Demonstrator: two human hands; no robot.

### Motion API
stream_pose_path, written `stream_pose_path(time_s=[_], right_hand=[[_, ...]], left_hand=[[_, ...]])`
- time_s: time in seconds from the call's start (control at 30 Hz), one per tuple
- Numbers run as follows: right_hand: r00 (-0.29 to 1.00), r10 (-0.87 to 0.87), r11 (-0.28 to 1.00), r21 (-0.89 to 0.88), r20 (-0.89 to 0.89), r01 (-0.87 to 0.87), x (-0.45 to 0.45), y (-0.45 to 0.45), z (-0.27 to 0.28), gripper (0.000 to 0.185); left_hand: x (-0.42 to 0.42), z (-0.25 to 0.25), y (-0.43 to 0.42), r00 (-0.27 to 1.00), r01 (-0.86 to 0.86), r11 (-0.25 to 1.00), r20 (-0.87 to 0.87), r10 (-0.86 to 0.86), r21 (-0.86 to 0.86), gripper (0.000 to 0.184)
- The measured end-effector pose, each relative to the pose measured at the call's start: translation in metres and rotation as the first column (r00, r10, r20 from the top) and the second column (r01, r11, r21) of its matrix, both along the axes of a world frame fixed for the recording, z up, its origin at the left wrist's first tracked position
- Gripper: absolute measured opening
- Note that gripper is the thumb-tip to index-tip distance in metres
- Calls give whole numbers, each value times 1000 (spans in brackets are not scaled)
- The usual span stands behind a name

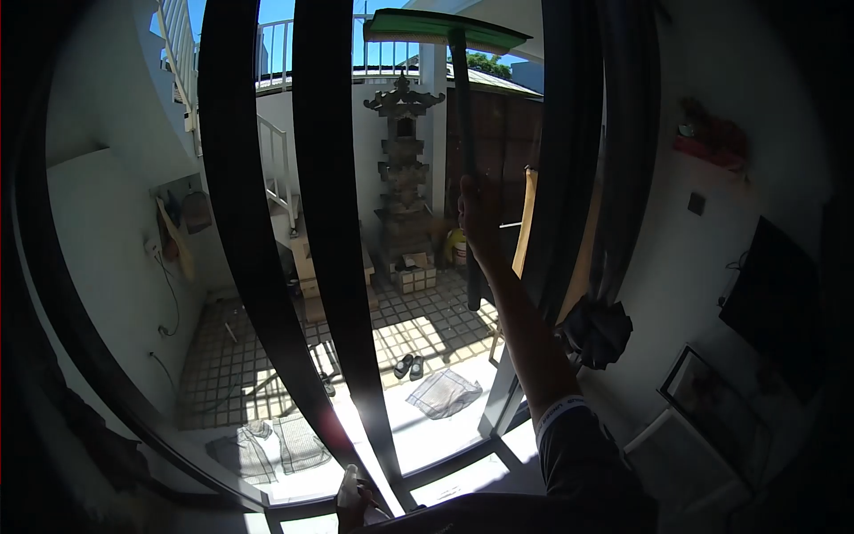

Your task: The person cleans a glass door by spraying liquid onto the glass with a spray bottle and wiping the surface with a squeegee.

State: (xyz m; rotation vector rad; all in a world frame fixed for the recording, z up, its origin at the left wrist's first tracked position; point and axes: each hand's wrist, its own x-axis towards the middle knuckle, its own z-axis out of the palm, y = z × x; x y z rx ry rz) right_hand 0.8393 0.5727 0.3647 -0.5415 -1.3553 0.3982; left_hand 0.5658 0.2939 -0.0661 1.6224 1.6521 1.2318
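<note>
Head camera shows the right hand (479, 214) wrapped round the squeegee (463, 107), the left hand (356, 514) round a bottle (350, 482) (seemingly), where a wrist twist could knock the blade (418, 28) against a window post (325, 178).

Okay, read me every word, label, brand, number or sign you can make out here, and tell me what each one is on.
Nothing can be read with certainty.
White cuff band on the right sleeve: small dark lettering, too blurred to read.
Yellow and white container beyond the glass: any label is too small to tell.
Squeegee in the right hand: no lettering can be made out.
</note>
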Motion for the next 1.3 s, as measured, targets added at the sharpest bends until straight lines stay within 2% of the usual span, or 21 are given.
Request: stream_pose_path(time_s=[0.03,0.1,0.13,0.2,0.3,0.37,0.43,0.57,0.6,0.63,0.7,0.77,0.83,0.87,0.93,1.0,1.1,1.17,1.2,1.27,1.3], right_hand=[[1000,-5,1000,31,1,5,0,1,-7,18],[999,33,999,-23,-6,-33,2,8,-34,18],[998,58,996,-70,-26,-60,3,9,-49,20],[996,63,982,-172,-61,-73,1,3,-82,26],[990,45,961,-264,-131,-79,-10,-22,-133,32],[996,15,964,-264,-92,-39,-8,-21,-184,34],[997,-74,926,-372,-15,63,-6,-29,-234,36],[993,-39,875,-485,-113,-21,-9,-67,-320,37],[995,-57,872,-490,-85,8,-9,-77,-339,37],[996,-75,868,-495,-57,37,-8,-87,-359,37],[994,-109,820,-567,-18,80,-7,-106,-407,37],[997,-66,770,-637,-46,22,-5,-129,-442,36],[994,-61,739,-665,88,104,3,-150,-467,37],[984,-106,777,-606,143,172,5,-159,-476,36],[965,-115,802,-552,234,230,13,-181,-485,34],[958,-101,767,-592,269,247,24,-198,-487,33],[987,10,594,-795,158,122,39,-221,-455,34],[977,-143,786,-582,160,210,44,-199,-427,34],[989,-129,739,-657,78,148,55,-176,-414,35],[976,-168,808,-547,141,218,63,-145,-317,36],[989,-127,908,-394,70,144,68,-126,-281,36]], left_hand=[[-1,-3,4,1000,3,1000,-1,-3,5,62],[-3,-16,4,986,21,1000,165,-22,4,58],[0,-18,2,986,24,1000,164,-24,1,58],[5,-22,-3,771,38,999,637,-29,0,56],[3,-15,0,828,72,997,558,-45,-27,55],[1,-25,1,800,88,996,598,-53,-30,52],[2,-24,1,769,106,994,636,-61,-33,49],[-1,-23,7,809,140,985,585,-56,-100,40],[-2,-27,8,833,159,981,549,-75,-108,38],[22,24,2,769,136,987,637,-48,-89,42],[25,35,3,769,148,984,638,-52,-97,45],[25,37,4,788,156,983,612,-65,-97,43],[30,41,7,760,161,984,646,-73,-79,39],[33,46,7,731,180,980,679,-73,-88,38],[36,46,9,740,194,978,666,-94,-77,45],[36,37,11,745,209,976,656,-118,-62,52],[28,17,15,784,229,972,600,-159,-42,56],[27,12,17,780,193,981,609,-142,-19,56],[27,8,16,777,149,989,619,-114,-4,57],[20,-11,19,799,164,986,588,-124,-15,59],[18,-16,19,779,170,985,612,-135,0,60]])
